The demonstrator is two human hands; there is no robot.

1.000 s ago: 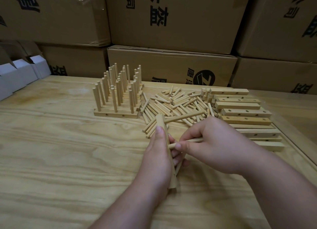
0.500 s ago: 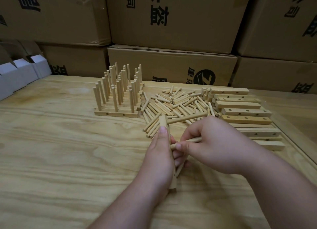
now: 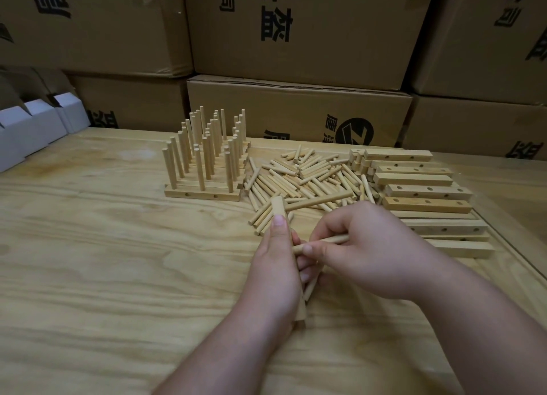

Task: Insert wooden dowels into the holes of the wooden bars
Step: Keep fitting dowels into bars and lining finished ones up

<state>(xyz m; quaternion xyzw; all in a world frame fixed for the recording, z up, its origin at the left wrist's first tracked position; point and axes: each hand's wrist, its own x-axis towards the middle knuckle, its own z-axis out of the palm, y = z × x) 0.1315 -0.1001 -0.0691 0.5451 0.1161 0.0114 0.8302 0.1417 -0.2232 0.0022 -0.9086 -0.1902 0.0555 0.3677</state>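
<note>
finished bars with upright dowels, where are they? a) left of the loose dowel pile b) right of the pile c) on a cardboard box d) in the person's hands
a: the finished bars stand on the table left of the loose dowel pile.

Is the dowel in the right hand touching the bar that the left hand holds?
Cannot tell. In the head view the dowel tip ends right at the bar, but the left hand and the right hand hide the meeting point.
</note>
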